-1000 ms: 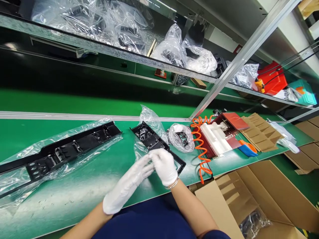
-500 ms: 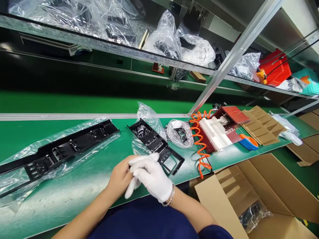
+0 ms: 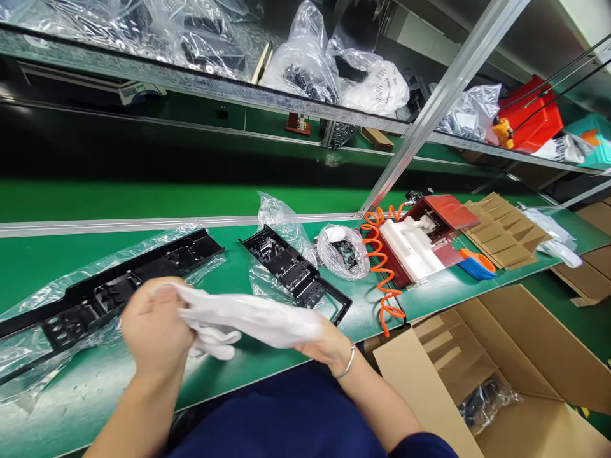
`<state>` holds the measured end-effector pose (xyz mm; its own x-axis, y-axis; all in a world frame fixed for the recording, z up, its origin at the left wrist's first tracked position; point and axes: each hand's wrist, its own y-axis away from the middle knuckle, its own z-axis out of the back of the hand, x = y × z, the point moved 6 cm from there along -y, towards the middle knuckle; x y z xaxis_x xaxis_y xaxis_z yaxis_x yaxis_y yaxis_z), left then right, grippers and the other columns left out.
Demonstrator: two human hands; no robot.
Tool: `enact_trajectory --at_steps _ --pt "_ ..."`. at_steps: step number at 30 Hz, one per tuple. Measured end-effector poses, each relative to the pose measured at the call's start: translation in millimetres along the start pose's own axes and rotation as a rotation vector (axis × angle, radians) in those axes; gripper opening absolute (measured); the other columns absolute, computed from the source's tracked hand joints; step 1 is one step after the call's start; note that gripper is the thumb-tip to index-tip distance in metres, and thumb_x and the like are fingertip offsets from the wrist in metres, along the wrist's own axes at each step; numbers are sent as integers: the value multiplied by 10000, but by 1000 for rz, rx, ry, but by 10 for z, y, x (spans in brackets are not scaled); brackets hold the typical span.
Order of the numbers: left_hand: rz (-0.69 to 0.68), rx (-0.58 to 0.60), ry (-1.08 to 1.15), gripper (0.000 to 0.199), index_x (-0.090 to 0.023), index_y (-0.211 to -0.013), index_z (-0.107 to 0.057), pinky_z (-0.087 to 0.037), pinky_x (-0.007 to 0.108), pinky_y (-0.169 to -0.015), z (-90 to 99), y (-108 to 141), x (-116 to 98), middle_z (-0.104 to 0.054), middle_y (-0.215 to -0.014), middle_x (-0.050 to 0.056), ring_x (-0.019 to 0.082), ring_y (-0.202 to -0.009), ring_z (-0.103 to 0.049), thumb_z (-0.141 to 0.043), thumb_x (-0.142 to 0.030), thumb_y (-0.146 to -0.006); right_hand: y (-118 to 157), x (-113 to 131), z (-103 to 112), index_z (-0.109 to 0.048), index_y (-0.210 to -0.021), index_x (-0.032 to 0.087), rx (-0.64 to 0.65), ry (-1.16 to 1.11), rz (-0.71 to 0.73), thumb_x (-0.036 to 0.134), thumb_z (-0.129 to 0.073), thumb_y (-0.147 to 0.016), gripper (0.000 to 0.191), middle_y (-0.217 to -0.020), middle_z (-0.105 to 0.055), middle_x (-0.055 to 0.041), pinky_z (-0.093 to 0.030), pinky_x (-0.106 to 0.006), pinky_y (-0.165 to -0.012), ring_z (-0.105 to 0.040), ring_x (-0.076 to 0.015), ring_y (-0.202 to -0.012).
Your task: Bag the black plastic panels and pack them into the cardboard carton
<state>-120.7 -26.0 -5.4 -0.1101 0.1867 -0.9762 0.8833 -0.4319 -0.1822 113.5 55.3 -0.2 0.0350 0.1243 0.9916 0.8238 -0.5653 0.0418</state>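
Note:
My left hand (image 3: 155, 324) is bare and closed on white cloth gloves. One white glove (image 3: 212, 340) hangs below its fingers. Another white glove (image 3: 267, 318) is stretched from this hand to my right hand (image 3: 328, 346), covering its fingers while the back near the wrist shows bare. Behind the gloves, a shorter black frame part (image 3: 291, 267) lies on clear plastic on the green bench (image 3: 258, 366). A long black frame part (image 3: 138, 280) lies at the left on clear wrap, partly hidden by my left hand.
Right of the short frame are a plastic bag of small black parts (image 3: 342, 251), a coiled orange hose (image 3: 382, 261) and a red and white device (image 3: 415, 248). An open cardboard box (image 3: 405, 381) stands below the bench edge. Bags sit on the shelf (image 3: 191, 79) above.
My left hand has moved left, away from my right hand. The glove on my right hand is now stretched out and partly off. The view has shifted slightly.

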Motion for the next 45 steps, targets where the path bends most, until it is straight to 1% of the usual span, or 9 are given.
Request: enact_trajectory --at_steps 4,8,11,15,19,24,29,35,45 --pt "-159 7 -41 337 -209 -715 -682 -348 254 -473 8 40 -274 -558 -579 -35 114 -519 -467 -723 -517 -845 220 -149 274 -523 -1447 166 -166 21 -6 543 -594 -921 651 -1460 -594 -211 -542 -449 -1061 -670 -255 -1254" --pt "-177 593 -96 539 -210 -638 -700 -371 278 -400 -545 565 -362 -548 -491 6 131 -405 -427 -597 -683 -876 177 -109 -50 -453 -1485 192 -4 545 95 442 -777 -800 798 -1535 -511 -175 -453 -422 -1153 -515 -263 -1412" --pt "-180 905 -47 512 -222 -690 -742 -454 274 -454 -796 894 -358 -612 -538 35 151 -446 -508 -540 -622 -937 148 -194 -99 -644 -1163 195 -11 742 38 307 -665 -857 326 -1113 -729 -75 -564 -336 -932 -697 -210 -1009" --pt "-156 917 20 341 -263 -1025 -800 -585 326 -713 -736 769 -266 -735 -810 78 241 -752 -692 -708 -534 -839 429 14 664 -630 -796 213 -509 805 133 225 -450 -883 200 -778 -672 -26 -548 -304 -731 -631 -178 -730" --pt "-122 898 -182 300 -290 -986 -803 -559 288 -708 -606 507 -50 -746 -827 58 234 -756 -692 -692 -523 -833 792 290 1530 -685 -1072 166 -878 1017 26 231 -462 -868 309 -1024 -713 -119 -554 -436 -905 -667 -261 -963" --pt "-116 739 -375 385 -293 -915 -801 -521 260 -648 -413 248 99 -751 -771 35 223 -722 -688 -636 -631 -830 532 410 1443 -531 -1448 160 -603 1240 20 299 -563 -943 525 -1464 -566 -181 -426 -524 -1153 -524 -298 -1366" --pt "-92 711 -428 432 -283 -942 -791 -527 272 -682 -401 179 124 -756 -789 40 229 -748 -701 -610 -659 -832 -381 195 844 -597 -1389 158 -94 1299 100 231 -462 -1038 384 -1362 -664 -102 -469 -372 -1099 -591 -206 -1252" --pt "-91 731 -505 425 -280 -910 -782 -507 253 -566 -374 162 57 -761 -803 44 233 -762 -705 -578 -639 -810 -1186 -236 821 -703 -1175 113 243 1782 66 116 -381 -1041 348 -1155 -695 -137 -448 -414 -997 -569 -254 -1140" --pt "-50 548 -658 371 -278 -921 -767 -531 259 -580 -69 -95 -42 -786 -885 12 229 -870 -737 -543 -557 -823 -649 15 599 -720 -1029 176 213 1864 571 161 -495 -1030 226 -888 -727 -32 -343 -390 -1045 -564 -187 -869"
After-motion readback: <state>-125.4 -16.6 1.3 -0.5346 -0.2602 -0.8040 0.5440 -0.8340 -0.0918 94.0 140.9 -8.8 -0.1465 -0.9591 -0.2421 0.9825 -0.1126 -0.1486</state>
